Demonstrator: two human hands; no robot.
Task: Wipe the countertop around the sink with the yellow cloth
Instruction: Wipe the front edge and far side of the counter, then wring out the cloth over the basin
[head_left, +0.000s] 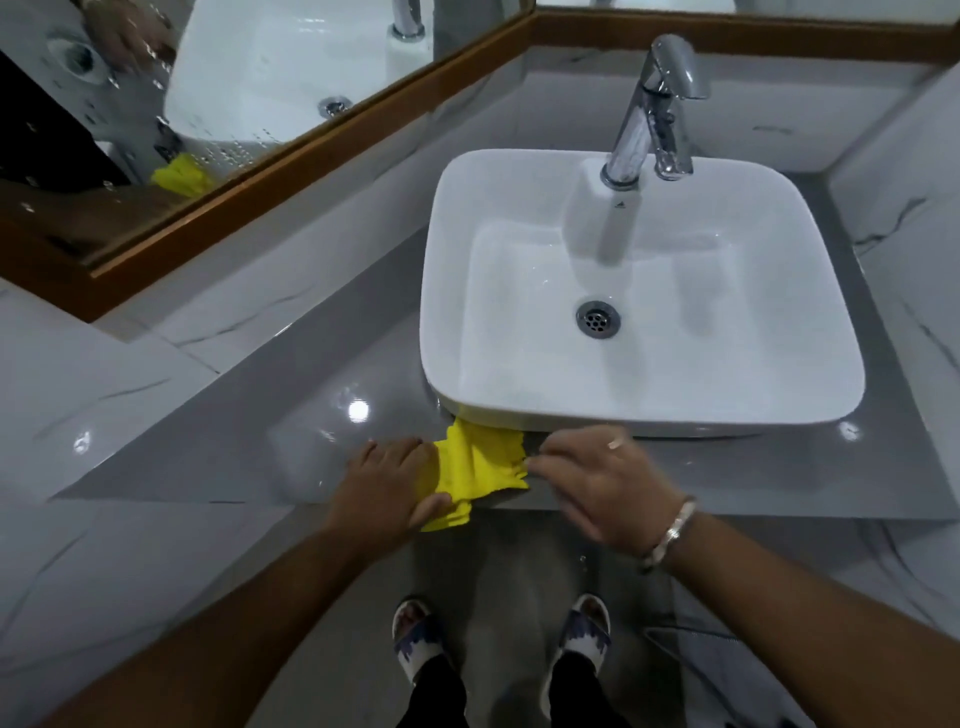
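The yellow cloth (475, 465) lies on the grey countertop (249, 441) at its front edge, just in front of the white sink's (644, 400) near left corner. One corner of the cloth hangs over the edge. My left hand (387, 483) presses on the cloth's left side, with the thumb pinching its lower part. My right hand (597, 478) pinches the cloth's right edge with its fingertips; it wears a ring and a metal bracelet.
A chrome tap (652, 111) stands at the back of the sink, with a drain (597, 318) in the basin. A wood-framed mirror (260, 150) runs along the left wall. Marble-look walls close in both sides. My sandalled feet (498, 644) stand on the floor below.
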